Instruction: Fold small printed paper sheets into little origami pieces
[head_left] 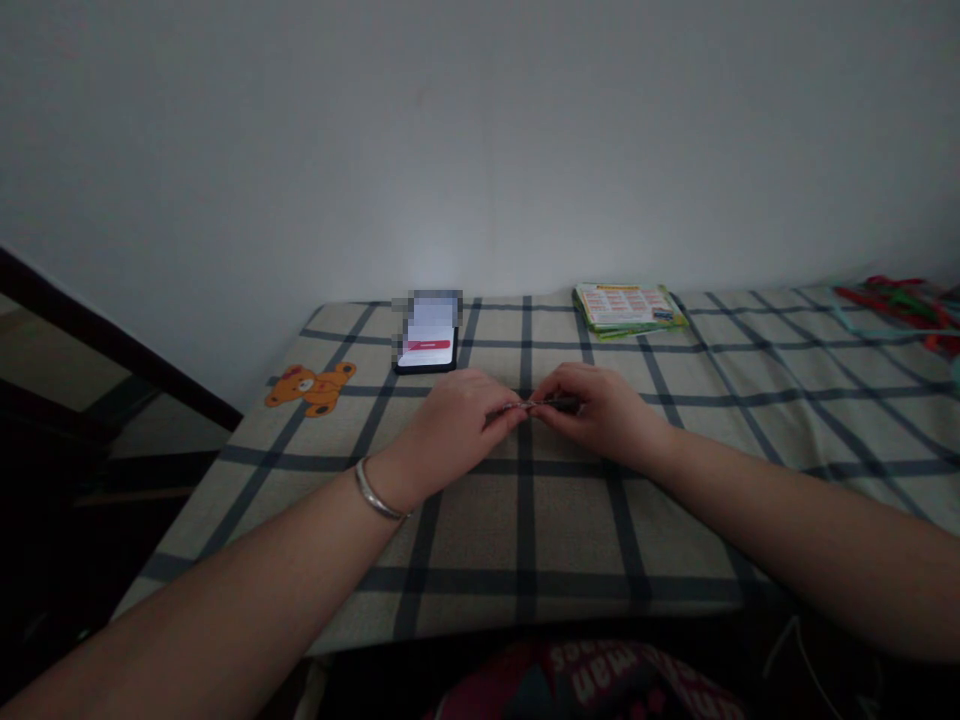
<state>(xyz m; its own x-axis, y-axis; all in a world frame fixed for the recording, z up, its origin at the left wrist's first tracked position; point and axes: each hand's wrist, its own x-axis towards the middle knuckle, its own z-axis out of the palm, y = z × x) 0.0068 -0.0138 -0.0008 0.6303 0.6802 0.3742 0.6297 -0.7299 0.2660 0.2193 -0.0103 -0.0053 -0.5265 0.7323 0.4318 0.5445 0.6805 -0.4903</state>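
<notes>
Garment point(600, 682): "man"; printed stack point(628, 307), phone screen point(429, 340) illegible.

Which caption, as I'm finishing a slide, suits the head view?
Left hand and right hand pinch a small thin item over a checked tablecloth, a lit phone beyond.

Matt, woven-looking tablecloth point(472, 525) (slightly coarse), shiny metal bangle point(367, 493), smooth glassy phone screen point(430, 328), matt wall point(525, 150).

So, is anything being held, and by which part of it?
Left hand and right hand pinch what seems one thin dark item, each at one side; its kind cannot be told.
</notes>
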